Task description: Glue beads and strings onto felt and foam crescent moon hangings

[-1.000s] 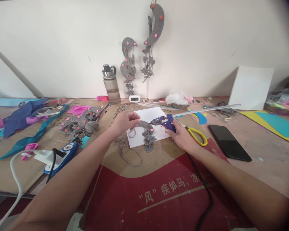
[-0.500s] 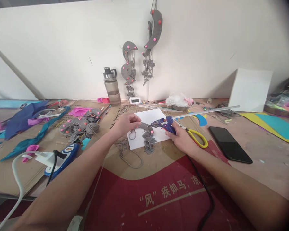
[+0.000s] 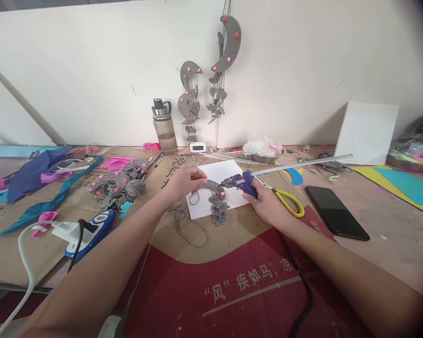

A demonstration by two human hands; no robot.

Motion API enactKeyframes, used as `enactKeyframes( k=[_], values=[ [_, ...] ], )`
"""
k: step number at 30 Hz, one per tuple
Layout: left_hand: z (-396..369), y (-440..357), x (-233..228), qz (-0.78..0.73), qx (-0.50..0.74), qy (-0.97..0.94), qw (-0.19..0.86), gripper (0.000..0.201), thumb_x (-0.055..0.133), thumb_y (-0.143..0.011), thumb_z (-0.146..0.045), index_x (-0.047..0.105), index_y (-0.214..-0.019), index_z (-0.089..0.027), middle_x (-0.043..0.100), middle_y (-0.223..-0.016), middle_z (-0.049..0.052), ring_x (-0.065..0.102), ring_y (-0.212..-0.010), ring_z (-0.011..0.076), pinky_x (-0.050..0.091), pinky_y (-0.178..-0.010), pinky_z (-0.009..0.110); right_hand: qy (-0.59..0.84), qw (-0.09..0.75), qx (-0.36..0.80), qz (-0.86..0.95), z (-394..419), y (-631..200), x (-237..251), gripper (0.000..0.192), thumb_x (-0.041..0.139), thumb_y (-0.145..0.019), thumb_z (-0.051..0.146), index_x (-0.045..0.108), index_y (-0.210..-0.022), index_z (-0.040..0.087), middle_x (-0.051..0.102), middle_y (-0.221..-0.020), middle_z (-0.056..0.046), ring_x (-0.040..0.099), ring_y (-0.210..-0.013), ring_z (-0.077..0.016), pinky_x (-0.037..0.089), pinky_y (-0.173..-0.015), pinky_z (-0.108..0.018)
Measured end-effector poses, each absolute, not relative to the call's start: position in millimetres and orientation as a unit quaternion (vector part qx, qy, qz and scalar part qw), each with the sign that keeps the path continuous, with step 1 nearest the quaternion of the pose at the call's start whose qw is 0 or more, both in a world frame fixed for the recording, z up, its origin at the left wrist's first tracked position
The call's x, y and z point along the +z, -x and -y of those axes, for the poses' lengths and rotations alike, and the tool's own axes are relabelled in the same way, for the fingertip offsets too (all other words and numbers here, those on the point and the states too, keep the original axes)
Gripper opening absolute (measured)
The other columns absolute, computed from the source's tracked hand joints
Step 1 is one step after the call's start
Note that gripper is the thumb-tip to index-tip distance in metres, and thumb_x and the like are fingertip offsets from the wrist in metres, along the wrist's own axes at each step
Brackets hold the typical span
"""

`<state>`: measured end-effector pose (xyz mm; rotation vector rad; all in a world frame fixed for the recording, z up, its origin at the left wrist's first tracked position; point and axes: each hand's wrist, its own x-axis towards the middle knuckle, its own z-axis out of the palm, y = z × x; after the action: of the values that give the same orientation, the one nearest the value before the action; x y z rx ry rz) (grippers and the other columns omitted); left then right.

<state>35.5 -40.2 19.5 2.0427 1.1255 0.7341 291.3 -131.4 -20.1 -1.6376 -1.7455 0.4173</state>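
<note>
My left hand pinches the upper edge of a grey felt crescent with pink dots, which lies on a white sheet. Grey felt hearts hang from the crescent over the sheet's near edge. My right hand grips a blue glue gun; its nozzle points left and sits at the crescent's right end. A long clear glue stick juts from the gun's back toward the right. The gun's black cord runs down past my right forearm.
Yellow-handled scissors and a black phone lie right of my right hand. A heap of grey felt pieces sits left, a blue-white device nearer. A water bottle, small clock and hanging grey moons line the wall.
The glue gun's nozzle has edged slightly left and up along the crescent's right end. The view shifted a little; both hands keep their hold.
</note>
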Motion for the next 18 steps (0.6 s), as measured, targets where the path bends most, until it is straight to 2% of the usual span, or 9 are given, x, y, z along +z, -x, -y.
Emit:
enactKeyframes(
  k=[5, 10, 16, 18],
  values=[
    [39.5, -35.4, 17.3, -0.428, 0.277, -0.795, 0.328, 0.022, 0.063, -0.077, -0.037, 0.068, -0.087, -0.018, 0.071, -0.075, 0.003, 0.063, -0.066, 0.0156, 0.046, -0.062, 0.027, 0.636, 0.288, 0.109, 0.708, 136.7, -289.4, -8.6, 0.034, 0.049, -0.088, 0.029, 0.053, -0.12, 0.018, 0.068, -0.103, -0.014, 0.063, -0.095, -0.0306, 0.046, -0.08, -0.041],
    [41.2, -37.3, 16.8, -0.434, 0.293, -0.781, 0.34, 0.023, 0.068, -0.073, -0.033, 0.065, -0.09, -0.018, 0.071, -0.084, 0.003, 0.065, -0.075, 0.0167, 0.047, -0.069, 0.029, 0.608, 0.248, 0.075, 0.751, 140.2, -294.3, -0.3, 0.027, 0.046, -0.089, 0.029, 0.055, -0.112, 0.018, 0.067, -0.1, -0.014, 0.062, -0.089, -0.0299, 0.044, -0.075, -0.039],
    [45.0, -42.4, 14.9, -0.432, 0.309, -0.781, 0.327, 0.018, 0.069, -0.073, -0.033, 0.063, -0.081, -0.018, 0.069, -0.077, 0.002, 0.062, -0.07, 0.0153, 0.046, -0.066, 0.027, 0.597, 0.347, 0.14, 0.71, 139.1, -302.2, -1.5, 0.04, 0.053, -0.087, 0.033, 0.051, -0.125, 0.022, 0.066, -0.111, -0.011, 0.06, -0.1, -0.0294, 0.045, -0.084, -0.04],
    [46.4, -45.2, 14.9, -0.429, 0.301, -0.79, 0.319, 0.016, 0.068, -0.074, -0.033, 0.063, -0.079, -0.019, 0.069, -0.073, 0.001, 0.061, -0.067, 0.0146, 0.045, -0.063, 0.027, 0.602, 0.385, 0.172, 0.679, 138.0, -303.0, -2.7, 0.039, 0.055, -0.085, 0.037, 0.053, -0.121, 0.022, 0.066, -0.11, -0.009, 0.06, -0.098, -0.028, 0.046, -0.083, -0.04]
  ],
)
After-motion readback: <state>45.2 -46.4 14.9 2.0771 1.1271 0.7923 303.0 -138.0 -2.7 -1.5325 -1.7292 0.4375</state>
